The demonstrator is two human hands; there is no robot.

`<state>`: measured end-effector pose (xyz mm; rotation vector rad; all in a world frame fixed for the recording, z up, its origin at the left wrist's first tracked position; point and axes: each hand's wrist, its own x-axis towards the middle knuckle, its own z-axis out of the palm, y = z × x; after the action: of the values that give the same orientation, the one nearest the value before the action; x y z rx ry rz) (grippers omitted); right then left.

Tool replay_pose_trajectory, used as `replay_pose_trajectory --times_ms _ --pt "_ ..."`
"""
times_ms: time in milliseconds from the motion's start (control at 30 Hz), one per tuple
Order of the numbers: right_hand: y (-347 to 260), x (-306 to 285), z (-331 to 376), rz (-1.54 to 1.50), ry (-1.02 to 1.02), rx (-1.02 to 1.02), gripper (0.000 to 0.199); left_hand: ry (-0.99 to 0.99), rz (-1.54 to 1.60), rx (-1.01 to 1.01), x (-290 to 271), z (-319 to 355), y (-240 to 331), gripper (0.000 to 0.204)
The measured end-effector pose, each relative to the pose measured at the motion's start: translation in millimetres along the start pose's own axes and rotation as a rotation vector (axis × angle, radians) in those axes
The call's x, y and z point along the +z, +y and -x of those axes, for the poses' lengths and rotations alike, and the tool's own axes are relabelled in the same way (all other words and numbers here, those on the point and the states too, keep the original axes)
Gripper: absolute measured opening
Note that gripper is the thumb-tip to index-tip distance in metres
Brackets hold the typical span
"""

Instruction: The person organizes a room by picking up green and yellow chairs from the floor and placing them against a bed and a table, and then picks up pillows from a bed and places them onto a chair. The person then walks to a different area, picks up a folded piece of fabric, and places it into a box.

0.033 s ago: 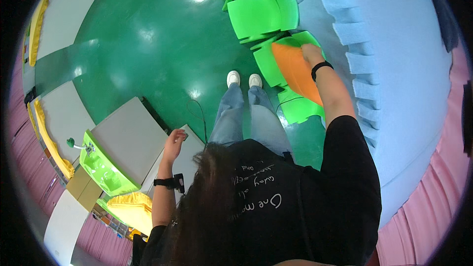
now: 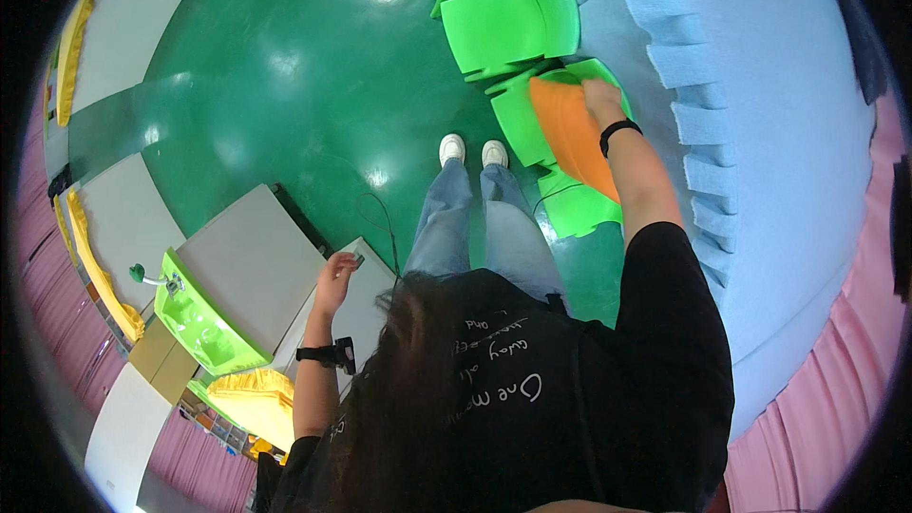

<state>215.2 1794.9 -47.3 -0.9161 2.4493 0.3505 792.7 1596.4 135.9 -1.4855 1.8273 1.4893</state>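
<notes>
Nothing has visibly shifted since the earlier frame: the right hand (image 2: pixel 600 95) remains at upper right, fingers closed over the top edge of an orange cloth (image 2: pixel 573 141) spread on a green plastic chair (image 2: pixel 532 128). The left hand (image 2: pixel 335 275), at centre left, loosely pinches a small grey object (image 2: pixel 358 260). Pressing hard, the cloth could likely slip off the glossy seat or nudge the chair across the shiny green floor (image 2: pixel 285 114).

Open green floor (image 2: pixel 285 104) left of green chairs (image 2: pixel 508 28)
</notes>
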Motion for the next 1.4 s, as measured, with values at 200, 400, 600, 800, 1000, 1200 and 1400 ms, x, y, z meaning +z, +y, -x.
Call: replay_pose_trajectory --times_ms 200,400,600,800,1000,1200,1400 --pt "-3.8 10.7 15.8 -0.178 0.207 0.139 0.052 -0.014 0.016 -0.008 -2.5 4.2 -17.3 0.024" --pt "3.6 20.6 66.5 -0.4 0.345 0.342 0.063 -0.037 -0.097 0.029 9.3 -18.1 39.1 0.023" --pt "0.9 46.0 134.6 -0.457 0.263 0.487 0.067 -0.048 -0.182 0.184 5.8 -45.2 65.3 0.022" --pt "-0.8 52.5 209.3 -0.666 0.441 0.237 0.044 -0.092 -0.265 0.344 21.2 -65.4 143.7 0.022" --pt "33.6 -25.5 245.9 -1.168 0.674 0.243 0.03 -0.227 -0.327 0.705 93.1 -89.6 259.8 0.022" --pt "109.6 -134.6 304.9 -1.081 1.097 0.338 0.032 -0.462 -0.6 1.106 154.0 -68.0 410.3 0.022" --pt "236.2 -148.4 338.3 -1.043 1.134 0.848 0.052 -0.694 -0.657 1.377 190.0 -49.9 561.7 0.022"
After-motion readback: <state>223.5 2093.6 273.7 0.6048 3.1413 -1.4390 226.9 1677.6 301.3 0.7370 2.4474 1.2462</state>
